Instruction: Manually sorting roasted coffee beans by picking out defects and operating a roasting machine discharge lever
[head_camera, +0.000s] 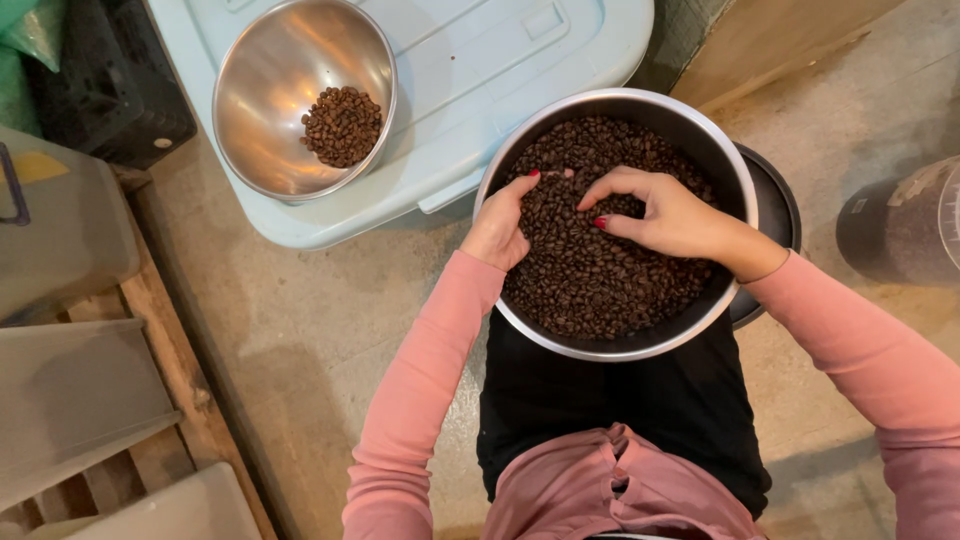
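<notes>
Coffee beans (590, 270) fill the big steel bowl (640, 345) on our lap; our left hand (500, 225) and right hand (665, 215) rake them, fingers loosely curled, apart; we're sorting, it seems; next, pinching rejects for the small bowl (270, 90).

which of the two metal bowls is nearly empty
The smaller steel bowl on the pale blue bin lid: only a small pile of beans. The large bowl under both hands is full.
</notes>
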